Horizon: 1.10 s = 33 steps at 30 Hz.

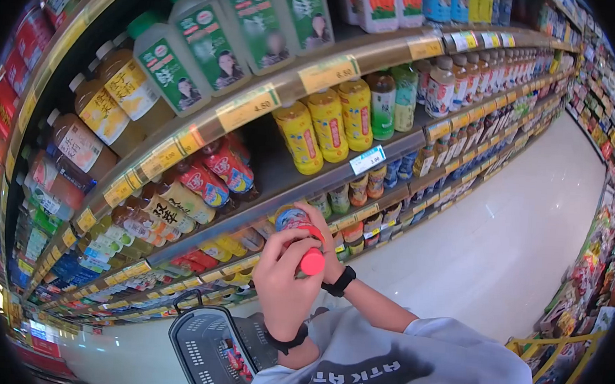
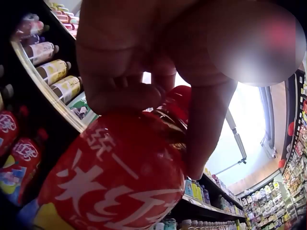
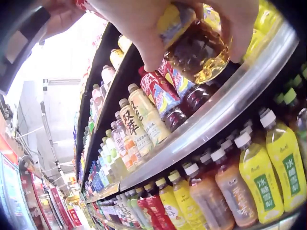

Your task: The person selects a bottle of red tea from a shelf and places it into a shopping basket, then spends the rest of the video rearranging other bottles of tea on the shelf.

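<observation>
Both hands hold one bottle of dark amber drink with a red label (image 2: 120,177) and a red cap (image 1: 312,261). My left hand (image 1: 283,283) curls round its neck end, fingers beside the cap; in the left wrist view these fingers (image 2: 127,98) lie across the neck. Toward the base, my right hand (image 1: 329,243) grips the body, and the clear bottle bottom (image 3: 199,57) shows between its thumb and fingers in the right wrist view. The bottle is tilted, cap toward the head camera. Whether the cap is loose I cannot tell.
Similar red bottles (image 1: 227,165) lean on the shelf beyond the hands, with yellow bottles (image 1: 322,129) to their right. The shelf edge (image 1: 249,213) runs close by the hands. Below left is a grey basket (image 1: 201,341) with red-labelled items inside. Pale floor (image 1: 491,212) stretches right.
</observation>
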Available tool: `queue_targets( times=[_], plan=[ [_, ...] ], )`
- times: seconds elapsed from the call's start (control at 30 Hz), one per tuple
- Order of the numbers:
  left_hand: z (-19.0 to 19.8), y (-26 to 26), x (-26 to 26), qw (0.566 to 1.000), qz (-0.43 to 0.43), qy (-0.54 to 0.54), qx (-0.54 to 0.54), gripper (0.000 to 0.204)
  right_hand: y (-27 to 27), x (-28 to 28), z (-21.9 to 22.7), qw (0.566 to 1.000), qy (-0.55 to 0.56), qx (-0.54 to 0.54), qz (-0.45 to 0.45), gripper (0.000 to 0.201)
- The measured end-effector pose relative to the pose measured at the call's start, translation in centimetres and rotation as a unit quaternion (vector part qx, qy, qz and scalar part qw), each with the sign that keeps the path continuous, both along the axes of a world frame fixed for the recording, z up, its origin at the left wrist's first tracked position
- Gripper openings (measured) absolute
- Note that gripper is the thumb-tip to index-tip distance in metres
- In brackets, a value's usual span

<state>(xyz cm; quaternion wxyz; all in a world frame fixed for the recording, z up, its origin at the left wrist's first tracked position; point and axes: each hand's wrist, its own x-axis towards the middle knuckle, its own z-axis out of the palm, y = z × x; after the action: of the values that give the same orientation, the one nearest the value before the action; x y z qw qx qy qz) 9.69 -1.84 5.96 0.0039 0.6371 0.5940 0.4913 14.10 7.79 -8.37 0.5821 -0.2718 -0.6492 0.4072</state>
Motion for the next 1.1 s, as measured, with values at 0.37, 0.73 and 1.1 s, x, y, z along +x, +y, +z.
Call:
queue_targets(
  times=[0.37,0.73,1.1],
  plan=[
    [-0.1,2.6,-6.7,0.998,-0.058,-0.024,0.032,0.032,4.1,-4.2,3.1,0.992,-0.094,0.06,-0.06,0.071],
    [-1.5,5.6,-13.3,0.962,-0.125,-0.242,0.028,0.048,4.9,-6.3,2.0,0.992,-0.102,-0.013,-0.069,0.063],
    [-7.8,11.4,-16.2,0.99,0.117,-0.056,-0.062,0.015,5.9,-7.0,0.5,0.995,-0.057,-0.032,-0.077,0.065]
  ],
)
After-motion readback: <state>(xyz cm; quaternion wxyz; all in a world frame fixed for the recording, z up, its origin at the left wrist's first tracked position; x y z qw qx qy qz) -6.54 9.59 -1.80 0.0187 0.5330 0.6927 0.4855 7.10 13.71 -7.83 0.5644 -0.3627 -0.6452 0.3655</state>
